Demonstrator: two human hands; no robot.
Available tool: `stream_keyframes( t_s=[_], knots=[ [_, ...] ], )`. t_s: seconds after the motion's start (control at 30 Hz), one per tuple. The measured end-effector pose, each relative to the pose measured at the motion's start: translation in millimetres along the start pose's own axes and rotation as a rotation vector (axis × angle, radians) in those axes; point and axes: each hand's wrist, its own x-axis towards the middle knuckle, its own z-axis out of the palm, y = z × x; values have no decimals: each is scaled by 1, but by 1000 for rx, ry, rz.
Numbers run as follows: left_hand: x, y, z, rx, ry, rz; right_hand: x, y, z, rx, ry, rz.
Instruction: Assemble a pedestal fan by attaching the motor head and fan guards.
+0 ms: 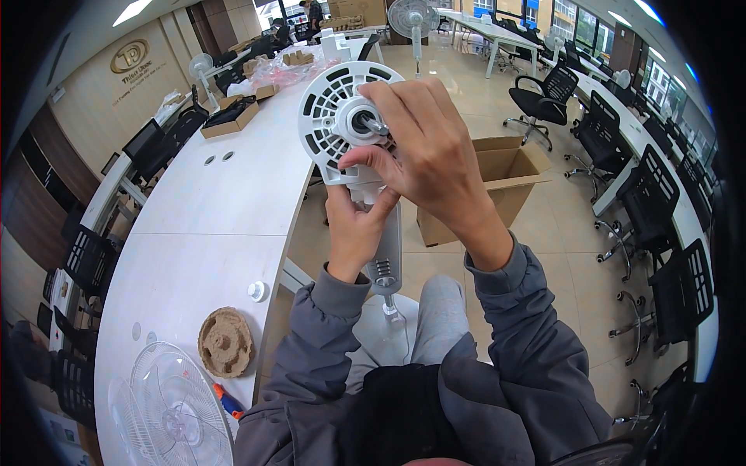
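**Fan head held off the table, fingers close to the motor shaft**

The right hand lies over the front of the white fan motor housing, thumb and fingers pinched together just below the metal shaft that sticks out of the hub; what they pinch is too small to make out. The left hand is clamped round the neck beneath the housing, where it joins the grey-white stand column, and seems to bear most of the weight. The column runs down between the person's knees to the round base on the floor.

The likeliest trouble, as I judge it, is a slip of the left hand's hold: the housing is top-heavy on a thin column, and a twist from the right hand could swing it toward the edge of the curved white table just to the left. A small fastener, if there is one between the fingertips, could drop to the floor and roll under the open cardboard box nearby. The bare shaft end is also near the knuckles and could scrape them.

Further out, the clear fan blade, a round brown pulp pad and a small white knob lie on the table near its edge, where a sleeve could brush them off
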Motion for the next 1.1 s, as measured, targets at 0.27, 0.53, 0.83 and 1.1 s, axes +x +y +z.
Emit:
stream_keyframes(
  t_s=[0.27, 0.53, 0.83, 1.1],
  knots=[
    [-2, 3, 0, -48, 4, -4, -1, 4, 3, 12, 54, -34],
    [-1, -2, 3, -53, 29, 20, -5, 6, 7, 9, 73, -15],
    [-2, 4, -2, -82, 5, -95, -29, 11, -21, 245, 23, 170],
    [-4, -14, -3, -52, 16, 19, -60, 26, 20, 1242, -190, 725]
  ],
)
